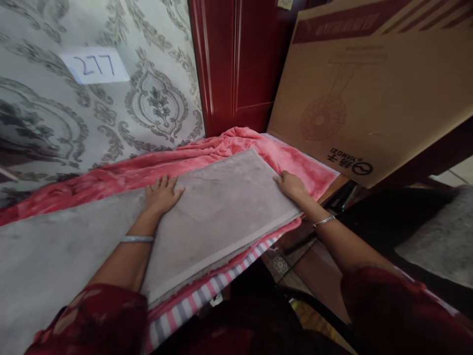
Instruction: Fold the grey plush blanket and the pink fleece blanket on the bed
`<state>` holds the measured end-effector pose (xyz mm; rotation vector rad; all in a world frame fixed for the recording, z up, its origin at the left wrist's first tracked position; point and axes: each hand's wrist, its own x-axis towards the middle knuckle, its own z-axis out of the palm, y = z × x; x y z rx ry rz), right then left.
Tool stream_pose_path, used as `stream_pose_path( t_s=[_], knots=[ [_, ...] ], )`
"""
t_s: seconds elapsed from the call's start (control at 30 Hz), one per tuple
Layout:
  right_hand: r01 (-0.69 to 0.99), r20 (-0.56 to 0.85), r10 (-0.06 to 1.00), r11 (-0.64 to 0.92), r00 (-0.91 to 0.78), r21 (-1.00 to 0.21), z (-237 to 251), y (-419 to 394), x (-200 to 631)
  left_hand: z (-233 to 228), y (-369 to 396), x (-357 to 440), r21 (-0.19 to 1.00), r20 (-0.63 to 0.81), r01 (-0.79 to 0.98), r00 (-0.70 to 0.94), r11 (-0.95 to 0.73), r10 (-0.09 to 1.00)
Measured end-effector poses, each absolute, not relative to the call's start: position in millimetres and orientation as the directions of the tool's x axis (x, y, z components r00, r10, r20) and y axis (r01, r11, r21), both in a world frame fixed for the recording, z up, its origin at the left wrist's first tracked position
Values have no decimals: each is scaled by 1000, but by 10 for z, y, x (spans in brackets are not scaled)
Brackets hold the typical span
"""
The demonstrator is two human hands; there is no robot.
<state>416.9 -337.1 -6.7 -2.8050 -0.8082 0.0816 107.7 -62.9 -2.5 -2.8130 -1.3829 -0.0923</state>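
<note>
Grey blanket (221, 207) spread flat over a pink blanket (236, 143), both on a bed whose striped sheet (207, 291) peeks out along the near edge. Long axis running from lower left up toward the upper right, far short end pointing at the red door (236, 64) and the cardboard box (362, 88) leaning there.

Left hand (161, 194) pressed palm-down, fingers splayed and released, on the middle of the grey layer. Right hand (290, 184) curled at the far right corner, fingers seemingly pinching the edge there, though hard to confirm a full grip. Silver bangle on each wrist, dark red sleeves below.

Looks like smoothing and squaring up: best done by keeping the left palm flat as an anchor, drawing the right corner outward with even tension, and lining the grey edge parallel to the striped border so no ripple creeps back in. Worth watching the faint creases near the centre.

Patterned wallpaper (148, 98) beyond, with a paper label (95, 65) reading 277.
</note>
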Motion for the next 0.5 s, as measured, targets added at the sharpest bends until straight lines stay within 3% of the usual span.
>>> stream_pose_path(
  t_s=[0.1,0.17,0.27,0.33,0.37,0.5],
  knots=[
    [508,28,516,-828,856,-236,-129,-3524,4107,36,-677,1092,16,77,764,642,-645,762],
    [494,44,500,-832,865,-250,-161,-3554,4077,84,-807,1081,1,80,684,727,-729,682],
    [491,67,493,-827,867,-272,-198,-3556,4066,102,-1222,1024,20,-15,413,911,-910,413],
    [497,86,495,-820,865,-285,-224,-3557,4077,64,-1578,967,102,-101,186,979,-977,176],
    [500,97,495,-816,863,-289,-238,-3560,4085,38,-1741,938,151,-121,124,987,-981,107],
    [502,124,489,-812,863,-296,-280,-3574,4100,-23,-2115,854,243,-146,85,988,-966,50]
  ],
)
